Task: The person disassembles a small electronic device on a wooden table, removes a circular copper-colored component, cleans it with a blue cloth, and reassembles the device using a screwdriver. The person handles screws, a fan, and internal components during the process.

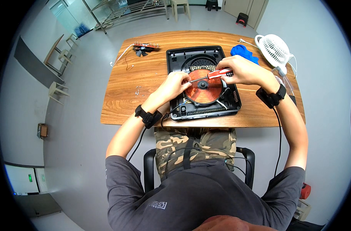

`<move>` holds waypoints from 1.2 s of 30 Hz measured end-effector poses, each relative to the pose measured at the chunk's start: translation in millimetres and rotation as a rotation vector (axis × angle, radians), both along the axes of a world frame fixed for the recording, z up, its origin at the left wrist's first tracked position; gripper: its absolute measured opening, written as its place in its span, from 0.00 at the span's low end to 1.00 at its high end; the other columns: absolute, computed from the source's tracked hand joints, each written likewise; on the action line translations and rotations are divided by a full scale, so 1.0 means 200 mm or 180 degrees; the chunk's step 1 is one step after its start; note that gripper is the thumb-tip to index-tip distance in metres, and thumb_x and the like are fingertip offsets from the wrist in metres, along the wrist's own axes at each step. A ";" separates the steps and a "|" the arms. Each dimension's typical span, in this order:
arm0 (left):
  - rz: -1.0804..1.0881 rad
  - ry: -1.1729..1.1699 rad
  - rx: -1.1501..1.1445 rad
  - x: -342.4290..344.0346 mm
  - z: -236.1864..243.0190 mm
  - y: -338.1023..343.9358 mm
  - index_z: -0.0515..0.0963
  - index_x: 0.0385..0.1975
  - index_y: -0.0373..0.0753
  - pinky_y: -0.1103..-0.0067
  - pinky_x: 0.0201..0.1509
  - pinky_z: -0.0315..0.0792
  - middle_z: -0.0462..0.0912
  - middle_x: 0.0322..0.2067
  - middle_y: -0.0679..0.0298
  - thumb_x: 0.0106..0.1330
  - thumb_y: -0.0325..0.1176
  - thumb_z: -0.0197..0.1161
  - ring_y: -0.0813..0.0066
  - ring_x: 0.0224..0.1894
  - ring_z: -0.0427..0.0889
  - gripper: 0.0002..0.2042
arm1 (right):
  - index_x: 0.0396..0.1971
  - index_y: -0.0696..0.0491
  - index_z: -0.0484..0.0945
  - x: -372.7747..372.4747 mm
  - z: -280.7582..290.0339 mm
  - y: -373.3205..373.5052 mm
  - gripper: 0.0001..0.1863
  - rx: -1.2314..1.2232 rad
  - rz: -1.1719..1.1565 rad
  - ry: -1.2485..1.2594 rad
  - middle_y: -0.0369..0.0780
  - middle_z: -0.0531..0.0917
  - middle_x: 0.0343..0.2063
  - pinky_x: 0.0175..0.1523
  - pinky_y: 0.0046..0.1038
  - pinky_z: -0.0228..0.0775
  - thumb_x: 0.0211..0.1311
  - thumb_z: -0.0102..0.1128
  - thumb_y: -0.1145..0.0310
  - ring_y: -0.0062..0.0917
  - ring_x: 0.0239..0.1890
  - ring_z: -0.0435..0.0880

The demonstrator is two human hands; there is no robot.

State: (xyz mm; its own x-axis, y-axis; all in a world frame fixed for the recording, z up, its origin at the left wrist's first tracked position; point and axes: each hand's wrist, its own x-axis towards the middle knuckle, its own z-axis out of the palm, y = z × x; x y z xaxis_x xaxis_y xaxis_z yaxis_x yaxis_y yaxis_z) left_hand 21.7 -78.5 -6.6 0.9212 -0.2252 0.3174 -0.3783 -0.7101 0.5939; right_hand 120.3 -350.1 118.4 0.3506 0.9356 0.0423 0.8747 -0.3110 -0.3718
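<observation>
Right fingers [224, 62] clasp the screwdriver [217, 73]; left fingers [186, 76] pinch around its tip; slipping could gouge the copper coil [201, 95].

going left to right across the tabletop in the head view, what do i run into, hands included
Loose screws → left hand → round copper coil → right hand → white fan

White fan [274, 50] near crumpled blue cloth [244, 53], pale stool [57, 89] by left wall [25, 96], metal rack [134, 10]
</observation>
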 end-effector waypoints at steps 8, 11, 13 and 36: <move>0.0055 0.0037 0.0137 0.00 0.02 -0.02 0.83 0.36 0.29 0.69 0.39 0.79 0.85 0.31 0.49 0.62 0.28 0.70 0.57 0.33 0.86 0.08 | 0.40 0.63 0.83 -0.01 -0.01 -0.01 0.17 0.0072 0.0026 -0.0017 0.52 0.86 0.34 0.45 0.36 0.77 0.55 0.66 0.66 0.43 0.38 0.86; 0.0073 -0.0076 0.0253 0.01 0.00 -0.02 0.84 0.36 0.30 0.68 0.39 0.79 0.85 0.31 0.49 0.62 0.28 0.70 0.56 0.34 0.87 0.08 | 0.40 0.62 0.82 0.01 -0.03 -0.01 0.15 0.0102 0.0077 -0.0014 0.48 0.85 0.32 0.42 0.34 0.75 0.54 0.65 0.69 0.39 0.35 0.84; 0.0079 -0.0126 0.0276 0.01 -0.01 -0.02 0.84 0.36 0.30 0.68 0.39 0.80 0.85 0.31 0.49 0.61 0.28 0.70 0.56 0.34 0.87 0.08 | 0.40 0.62 0.83 0.00 -0.03 -0.01 0.15 0.0071 0.0044 0.0043 0.48 0.85 0.32 0.42 0.34 0.75 0.54 0.65 0.69 0.39 0.35 0.84; -0.0517 0.0831 -0.0450 -0.10 0.09 -0.09 0.86 0.35 0.33 0.77 0.38 0.79 0.89 0.28 0.58 0.63 0.33 0.73 0.78 0.30 0.86 0.09 | 0.43 0.56 0.78 -0.14 0.23 0.02 0.18 0.0187 -0.0212 0.0389 0.42 0.83 0.31 0.43 0.30 0.76 0.62 0.70 0.59 0.31 0.35 0.84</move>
State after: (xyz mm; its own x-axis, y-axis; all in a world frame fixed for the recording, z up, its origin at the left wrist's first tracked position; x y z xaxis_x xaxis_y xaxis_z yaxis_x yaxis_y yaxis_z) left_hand 2.3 -96.3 11.2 0.9312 -0.3463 0.1140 -0.3018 -0.5566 0.7741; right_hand 92.7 -345.7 165.3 0.4176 0.9073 0.0496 0.8000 -0.3412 -0.4935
